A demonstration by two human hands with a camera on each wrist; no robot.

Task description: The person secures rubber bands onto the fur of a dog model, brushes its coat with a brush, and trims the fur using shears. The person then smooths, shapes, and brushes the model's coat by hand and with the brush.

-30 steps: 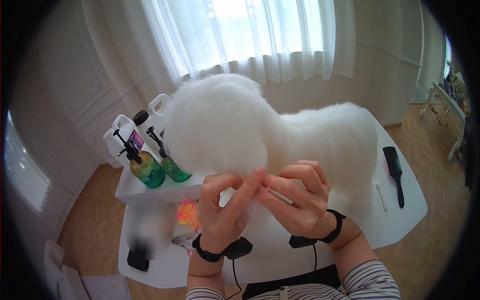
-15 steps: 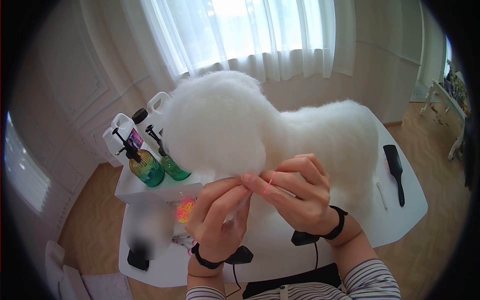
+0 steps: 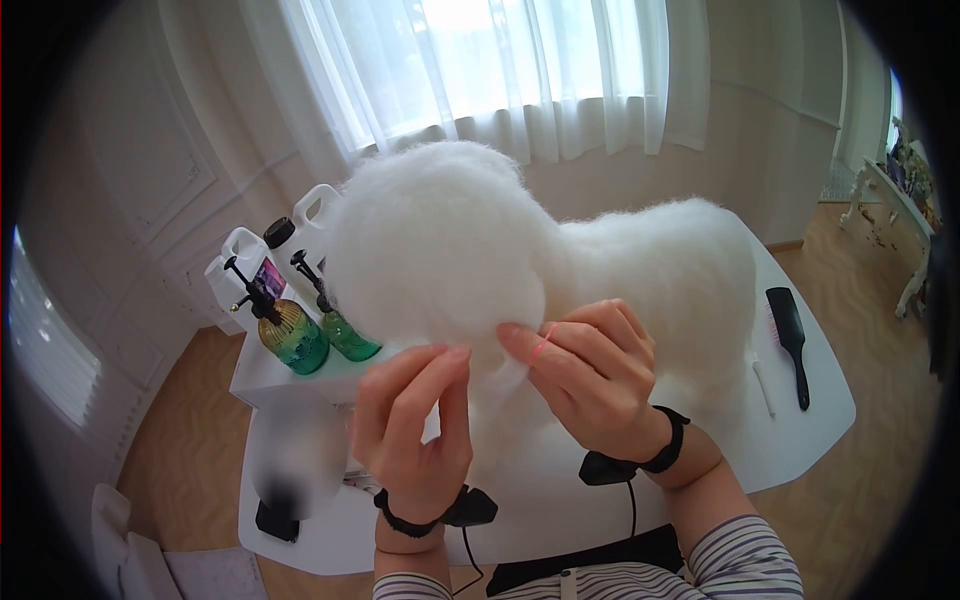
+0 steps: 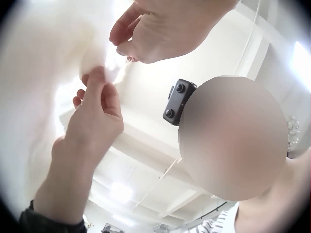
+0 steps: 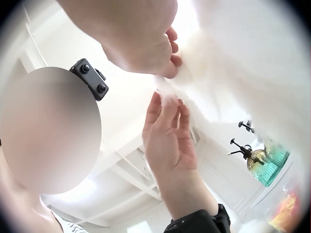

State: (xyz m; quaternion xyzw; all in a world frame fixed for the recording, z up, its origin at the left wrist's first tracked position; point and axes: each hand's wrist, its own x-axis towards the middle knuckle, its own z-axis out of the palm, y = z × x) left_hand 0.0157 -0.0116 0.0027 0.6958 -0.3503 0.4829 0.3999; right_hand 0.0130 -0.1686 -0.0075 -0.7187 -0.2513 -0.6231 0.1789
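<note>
A fluffy white dog-shaped model (image 3: 440, 240) stands on the table, its round head toward the left. Below the head, my right hand (image 3: 600, 375) pinches a tuft of white fur (image 3: 505, 385) between thumb and fingers. Around those fingers sits a thin pink elastic band (image 3: 543, 346). My left hand (image 3: 415, 425) is a little to the left, apart from the right, its thumb and fingertips close together near the fur. In the left wrist view, a small gap shows between its tips. The right wrist view has wispy fur overlapping the left fingertips (image 5: 168, 109).
Left of the model are a yellow-green spray bottle (image 3: 293, 335), a green one (image 3: 350, 338) and white jugs (image 3: 318, 215). Colourful elastic bands (image 5: 286, 213) lie near the left hand. A black brush (image 3: 790, 345) and thin white stick (image 3: 763, 388) lie at right.
My left hand has come away from the right and moved left, its fingers straighter. My right hand stays at the tuft, slightly higher, with the pink band still around its fingers.
</note>
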